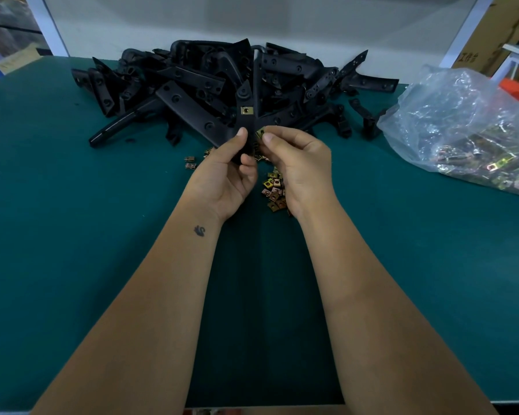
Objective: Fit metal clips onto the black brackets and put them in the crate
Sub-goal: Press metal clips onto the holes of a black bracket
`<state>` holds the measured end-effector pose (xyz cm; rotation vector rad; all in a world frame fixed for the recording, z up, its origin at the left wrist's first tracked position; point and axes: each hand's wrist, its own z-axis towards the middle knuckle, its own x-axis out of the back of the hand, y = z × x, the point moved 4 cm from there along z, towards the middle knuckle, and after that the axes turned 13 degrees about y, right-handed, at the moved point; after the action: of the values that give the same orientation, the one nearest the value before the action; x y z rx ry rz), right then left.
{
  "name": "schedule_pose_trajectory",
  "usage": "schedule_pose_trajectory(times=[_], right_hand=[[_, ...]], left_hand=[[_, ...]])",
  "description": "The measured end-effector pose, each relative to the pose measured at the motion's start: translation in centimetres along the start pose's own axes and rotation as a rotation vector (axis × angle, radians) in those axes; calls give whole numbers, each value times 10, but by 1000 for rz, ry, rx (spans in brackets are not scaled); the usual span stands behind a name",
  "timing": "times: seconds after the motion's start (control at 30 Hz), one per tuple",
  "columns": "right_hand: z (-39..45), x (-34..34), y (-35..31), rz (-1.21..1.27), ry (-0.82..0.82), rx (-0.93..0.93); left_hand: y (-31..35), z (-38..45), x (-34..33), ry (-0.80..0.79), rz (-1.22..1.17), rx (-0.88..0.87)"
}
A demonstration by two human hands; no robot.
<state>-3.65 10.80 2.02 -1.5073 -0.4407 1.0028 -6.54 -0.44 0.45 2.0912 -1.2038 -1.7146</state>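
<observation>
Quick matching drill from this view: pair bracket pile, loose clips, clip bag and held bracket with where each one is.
Things:
1. bracket pile
2. loose clips
3. clip bag
4. held bracket

Places:
A. right side of the table
B. gripped in the left hand, one clip already on it
C. far edge of the table, by the wall
D. on the mat under the right hand

Pairs: 1-C, 2-D, 3-A, 4-B
</observation>
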Motion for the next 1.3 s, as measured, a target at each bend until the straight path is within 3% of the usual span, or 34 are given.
schedule_pose_trajectory(times=[0.47, 0.8, 1.3], right_hand=[[-5, -2, 0, -101, -25, -13], [-5, 0, -1, 25, -8, -104], [-7, -3, 0, -52, -27, -97]], left_hand=[[1, -4, -3, -12, -40, 56], [1, -5, -4, -35, 4, 60], [0, -4, -3, -34, 62, 58]])
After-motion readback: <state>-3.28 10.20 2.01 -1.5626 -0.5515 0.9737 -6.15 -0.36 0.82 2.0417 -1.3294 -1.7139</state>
